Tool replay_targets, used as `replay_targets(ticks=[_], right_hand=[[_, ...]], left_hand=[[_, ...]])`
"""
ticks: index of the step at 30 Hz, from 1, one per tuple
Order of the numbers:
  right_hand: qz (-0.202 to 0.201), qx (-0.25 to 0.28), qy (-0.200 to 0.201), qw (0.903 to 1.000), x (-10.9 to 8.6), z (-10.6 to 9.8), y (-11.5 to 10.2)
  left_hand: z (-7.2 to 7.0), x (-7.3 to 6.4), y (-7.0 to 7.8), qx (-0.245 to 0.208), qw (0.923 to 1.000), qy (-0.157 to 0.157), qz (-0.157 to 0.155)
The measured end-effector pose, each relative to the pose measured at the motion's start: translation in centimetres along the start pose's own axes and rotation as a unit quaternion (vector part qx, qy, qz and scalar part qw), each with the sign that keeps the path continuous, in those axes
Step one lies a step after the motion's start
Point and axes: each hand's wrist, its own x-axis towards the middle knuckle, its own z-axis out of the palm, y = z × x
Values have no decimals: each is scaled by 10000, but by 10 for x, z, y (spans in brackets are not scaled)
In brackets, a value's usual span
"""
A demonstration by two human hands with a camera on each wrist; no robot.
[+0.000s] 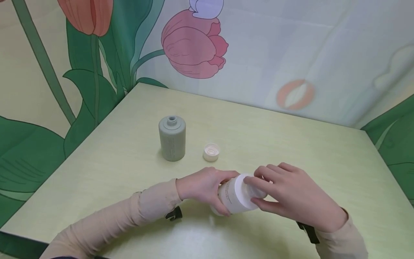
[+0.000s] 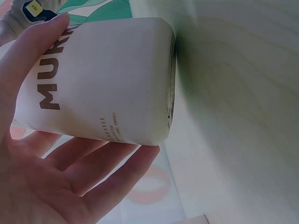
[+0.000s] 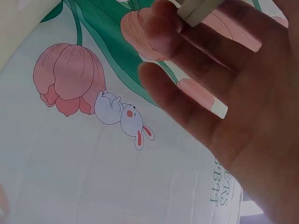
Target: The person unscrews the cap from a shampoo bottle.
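My left hand (image 1: 205, 187) grips a white bottle (image 1: 231, 196) around its body, thumb on one side and fingers on the other. The bottle is tilted with its top toward the right, and its base is close to the tabletop in the left wrist view, where large dark letters (image 2: 49, 74) show on its side. At the bottle's top, my right hand (image 1: 288, 190) pinches a pale round cap (image 1: 256, 190), partly hidden by the fingers. A pale edge of it (image 3: 198, 10) appears between the fingers in the right wrist view.
A grey-green bottle (image 1: 173, 142) stands upright with its narrow neck uncovered. Right of it, a small white cap (image 1: 211, 153) lies with its hollow side up. The pale wooden table (image 1: 113, 183) meets a tulip-printed cloth (image 1: 258, 46) at the back.
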Motion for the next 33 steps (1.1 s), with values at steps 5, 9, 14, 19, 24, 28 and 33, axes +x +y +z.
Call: replay_targets(ticks=[5,9,14,19,24,28,33], right_hand=[[-279,639,104,9975,-7,-13,5],[43,1265,-13,9920,-16,-24,10],[383,1502,197,9877,-18,-27,24],[526,1567,1124,9798,-17,-19,39],[1059,1927,1345,9662,-40,-22,54],[1644,1943,1369,9573,-63,-26,67],[2614,1566,1344,9429,-87,-15,91]], left_hand=[[1,0,3,-3,10000,-12,62],[4,0,5,-20,10000,21,8],[6,-2,4,-59,9999,109,-17],[3,1,3,-70,9999,4,134],[-4,17,11,-282,9983,-458,230],[-15,40,23,-716,9949,-700,83],[-29,76,36,-886,9953,-370,-136]])
